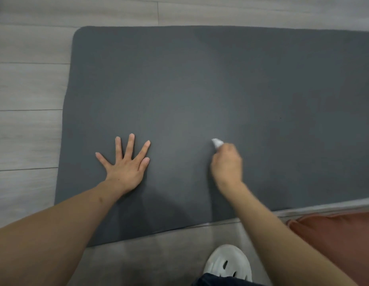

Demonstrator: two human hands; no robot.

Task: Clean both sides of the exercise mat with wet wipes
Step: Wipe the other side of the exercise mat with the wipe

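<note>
The dark grey exercise mat [200, 89] lies flat on the pale wooden floor [28, 85], its rounded end toward the left. The left hand [125, 164] is spread wide, palm down, pressing the mat near its front edge. The right hand [227, 164] is curled round a bunched white wet wipe [217, 143], whose tip pokes out and meets the mat just beyond the knuckles; the hand is blurred.

To do this step well, I would keep the left palm anchoring the mat so it cannot creep, and run the wipe in overlapping passes from one edge to the other, refolding it to a fresh face as it soils.

A white clog [228, 263] shows below. No brand, label or writing is readable anywhere.
</note>
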